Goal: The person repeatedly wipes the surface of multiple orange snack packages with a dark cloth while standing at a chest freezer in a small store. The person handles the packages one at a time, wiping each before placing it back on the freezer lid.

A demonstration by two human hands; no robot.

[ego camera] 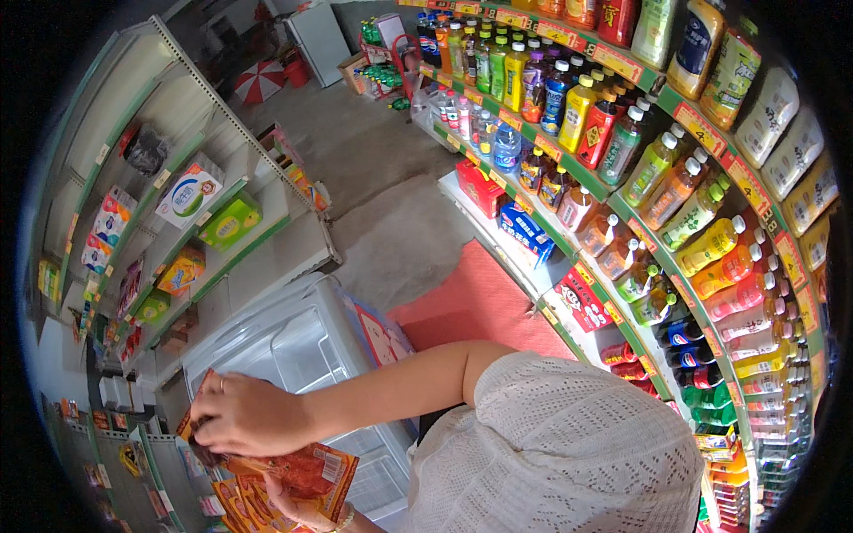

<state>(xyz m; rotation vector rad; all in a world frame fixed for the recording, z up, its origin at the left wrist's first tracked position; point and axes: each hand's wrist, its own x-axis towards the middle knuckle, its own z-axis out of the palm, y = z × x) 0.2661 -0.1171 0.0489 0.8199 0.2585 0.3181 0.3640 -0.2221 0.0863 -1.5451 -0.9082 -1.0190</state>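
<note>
My left hand (pixel 293 503), with a bracelet at its wrist, holds several orange-and-red plastic snack packets (pixel 250 504) from below, fanned out at the bottom of the view. My right hand (pixel 250 414), wearing a ring, reaches across from above, its fingers curled at the upper end of a red snack packet (pixel 306 470) that lies over the others. Part of that packet's edge shows above the right hand. The fingertips are partly hidden, with a dark item between them that I cannot make out. Both hands are over a chest freezer (pixel 300 353) with a clear lid.
Curved shelves of drink bottles (pixel 573 120) rise on the right. At the left, a shelf rack (pixel 266 236) holds a white milk carton (pixel 190 193) and a green box (pixel 230 220). A red mat (pixel 480 306) lies on the concrete floor beside the freezer.
</note>
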